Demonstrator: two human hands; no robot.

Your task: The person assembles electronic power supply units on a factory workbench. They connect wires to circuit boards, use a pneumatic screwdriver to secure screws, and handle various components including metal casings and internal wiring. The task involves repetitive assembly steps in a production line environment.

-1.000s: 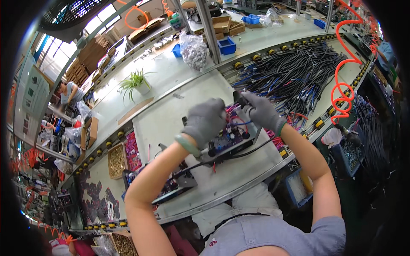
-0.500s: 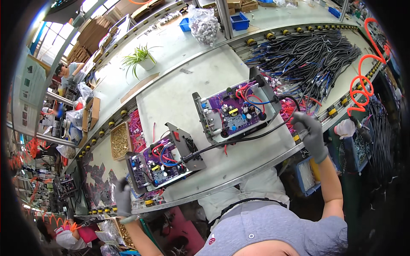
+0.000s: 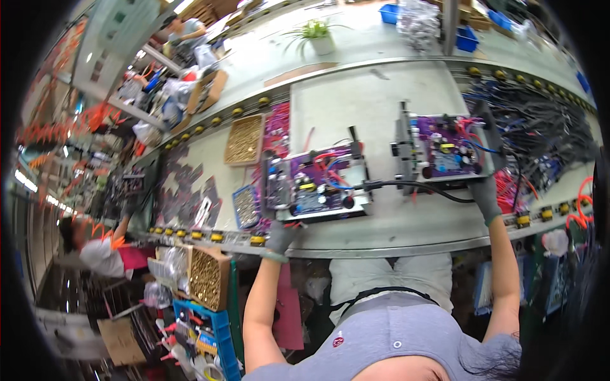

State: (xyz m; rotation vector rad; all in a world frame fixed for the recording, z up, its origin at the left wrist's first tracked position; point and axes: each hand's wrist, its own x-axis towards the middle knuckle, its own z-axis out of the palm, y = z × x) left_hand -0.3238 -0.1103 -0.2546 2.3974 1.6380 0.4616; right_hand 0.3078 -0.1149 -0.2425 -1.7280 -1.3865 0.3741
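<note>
Two open units with purple circuit boards and dark end panels lie side by side on the bench. My left hand (image 3: 281, 239), in a grey glove, is at the near left corner of the left circuit board unit (image 3: 321, 189); its fingers are blurred and partly hidden. Beneath the near right corner of the right circuit board unit (image 3: 445, 151), my gloved right hand (image 3: 486, 199) has its fingers bent against the panel edge. From the left unit's panel a thick black cable (image 3: 419, 184) runs right to beside my right hand.
The bench (image 3: 394, 235) has yellow rollers along its rails. Left of the units are a box of small brass parts (image 3: 244, 141), a blue tray (image 3: 245, 207) and dark flat pieces (image 3: 184, 190). Black cables (image 3: 540, 127) are heaped right. A potted plant (image 3: 322, 43) stands at the back.
My head view has swung, so the bench looks level now. My left hand has come to the left unit's near corner; my right hand has moved in to the right unit's lower corner.
</note>
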